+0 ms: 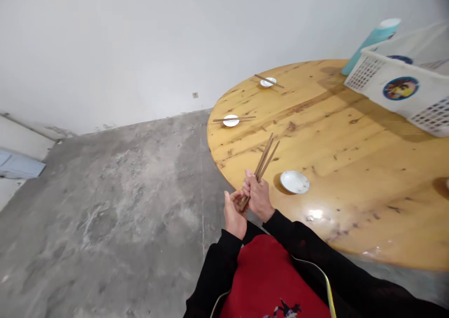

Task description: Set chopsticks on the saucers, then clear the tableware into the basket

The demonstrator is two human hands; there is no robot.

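My right hand (259, 197) is closed around a bundle of several brown chopsticks (264, 160), which tilt up and away over the near table edge. Close beside it is my left hand (234, 215), palm turned up and thumb spread apart. The lower ends of the chopsticks lie against the left fingers, which are partly hidden behind them. Just right of my hands, a small white dish (294, 182) rests on the round wooden table (315, 140).
Farther along the table edge, chopsticks lie across a second white dish (231, 123) and a third white dish (268, 84). A white plastic basket (379, 86) and a turquoise cylinder (368, 44) stand at the back right. Concrete floor (133, 215) spreads to the left, below a pale wall (140, 51).
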